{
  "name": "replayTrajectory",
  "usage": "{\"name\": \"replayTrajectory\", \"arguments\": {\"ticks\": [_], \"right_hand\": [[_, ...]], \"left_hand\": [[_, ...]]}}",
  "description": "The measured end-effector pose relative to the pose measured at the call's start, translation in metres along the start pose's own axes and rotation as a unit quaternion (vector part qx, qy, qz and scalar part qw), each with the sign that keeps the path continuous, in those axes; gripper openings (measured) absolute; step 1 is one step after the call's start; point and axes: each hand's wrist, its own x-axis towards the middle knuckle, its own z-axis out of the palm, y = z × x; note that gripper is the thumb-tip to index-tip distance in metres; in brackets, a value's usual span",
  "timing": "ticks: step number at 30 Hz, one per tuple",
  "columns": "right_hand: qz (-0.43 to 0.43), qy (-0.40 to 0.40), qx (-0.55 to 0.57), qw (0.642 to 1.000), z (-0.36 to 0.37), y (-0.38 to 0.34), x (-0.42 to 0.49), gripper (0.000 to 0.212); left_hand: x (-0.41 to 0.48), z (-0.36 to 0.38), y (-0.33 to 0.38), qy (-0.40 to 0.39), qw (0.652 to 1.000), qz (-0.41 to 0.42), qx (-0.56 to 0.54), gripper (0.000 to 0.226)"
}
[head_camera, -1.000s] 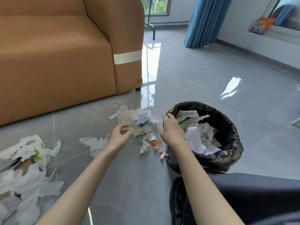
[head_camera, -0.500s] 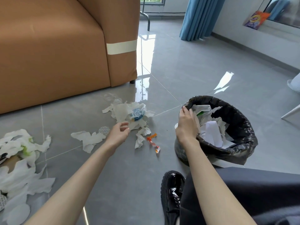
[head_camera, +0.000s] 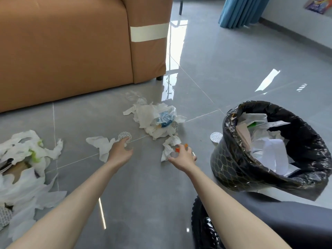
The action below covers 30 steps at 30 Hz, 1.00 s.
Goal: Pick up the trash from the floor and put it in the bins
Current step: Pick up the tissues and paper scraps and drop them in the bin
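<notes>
A bin lined with a black bag (head_camera: 226, 130) stands at the right, tilted toward me and holding paper. A pile of white tissue and clear plastic (head_camera: 154, 119) lies on the grey floor in the middle. Small orange scraps (head_camera: 177, 150) and a crumpled tissue (head_camera: 168, 148) lie just below it. My right hand (head_camera: 184, 157) reaches down over the orange scraps with fingers spread, touching them. My left hand (head_camera: 120, 151) hovers with loosely curled fingers and holds nothing, next to a white tissue (head_camera: 99, 143) and a round foil seal (head_camera: 124, 136).
A large heap of torn white paper (head_camera: 27, 155) covers the floor at the left. Another foil seal (head_camera: 216, 137) lies against the bin. An orange sofa (head_camera: 71, 42) fills the back left. My black shoe (head_camera: 204, 225) is at the bottom, and a blue curtain (head_camera: 240, 11) hangs far right.
My right hand left the bin's rim and swung left down to the orange scraps. My left hand drew back slightly from the pile. The view shifted so the bin sits farther right.
</notes>
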Motion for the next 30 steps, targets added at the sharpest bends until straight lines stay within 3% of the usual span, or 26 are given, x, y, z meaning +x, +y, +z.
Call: {"name": "replayTrajectory", "arguments": {"ticks": [4, 10, 14, 17, 20, 25, 30], "right_hand": [[0.043, 0.025, -0.006, 0.999, 0.017, 0.009, 0.023, 0.052], [-0.008, 0.094, -0.026, 0.995, 0.039, 0.031, 0.037, 0.019], [0.008, 0.198, 0.094, 0.976, 0.040, 0.026, 0.034, 0.019], [-0.052, 0.236, 0.107, 0.964, 0.035, 0.005, 0.033, 0.020], [-0.096, 0.198, 0.051, 0.974, 0.035, -0.016, 0.041, 0.023], [-0.017, 0.118, 0.001, 0.993, 0.032, -0.030, 0.053, 0.027], [-0.025, 0.048, -0.017, 0.998, 0.038, -0.029, 0.063, 0.064]], "left_hand": [[0.026, 0.000, -0.033, 0.000, 0.998, -0.013, 0.068, 0.052], [0.050, 0.006, -0.051, -0.020, 0.993, -0.024, 0.114, 0.055], [0.060, 0.008, -0.050, -0.035, 0.990, -0.055, 0.127, 0.059], [0.063, 0.009, -0.046, -0.046, 0.988, -0.079, 0.127, 0.064], [0.066, 0.009, -0.041, -0.037, 0.986, -0.109, 0.123, 0.066], [0.074, 0.007, -0.045, -0.017, 0.982, -0.108, 0.156, 0.066], [0.086, 0.008, -0.045, 0.027, 0.971, -0.091, 0.222, 0.059]]}}
